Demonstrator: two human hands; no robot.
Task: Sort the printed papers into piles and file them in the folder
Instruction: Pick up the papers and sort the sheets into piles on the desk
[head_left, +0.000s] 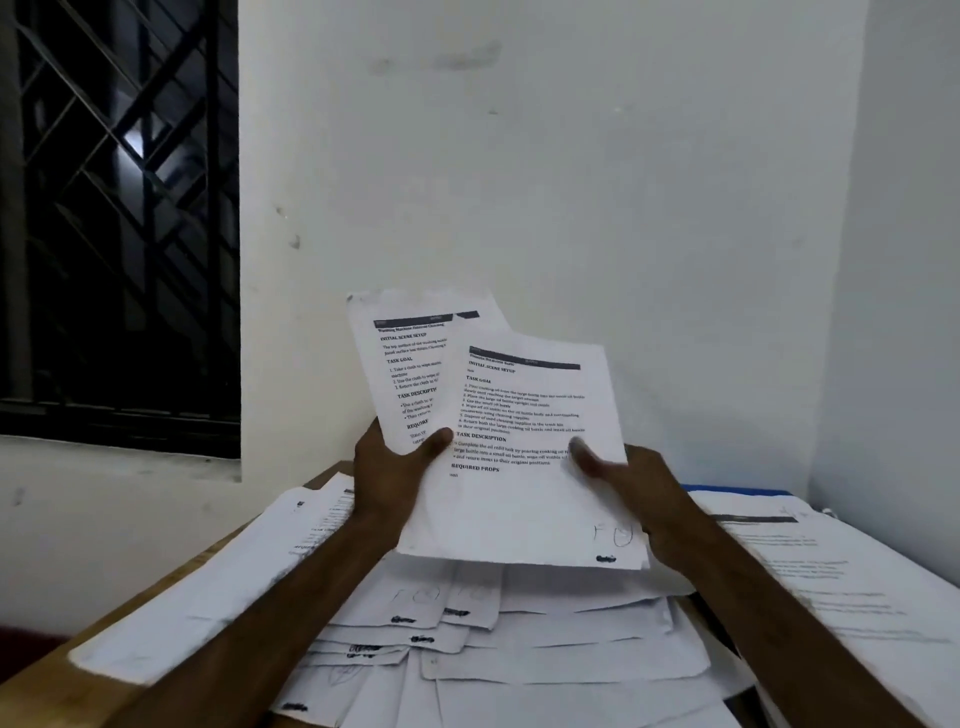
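Two printed sheets are held up above the table. My left hand grips the rear sheet at its lower edge, thumb on the front. The front sheet overlaps it to the right, and my right hand pinches its right side with the thumb across the print. Under my hands lies a loose heap of printed papers. A paper pile lies on the left of the table, another pile on the right. A blue folder edge shows behind the right pile.
The wooden table stands in a corner of white walls. A dark window with a metal grille is on the left. The table's left edge runs diagonally toward me.
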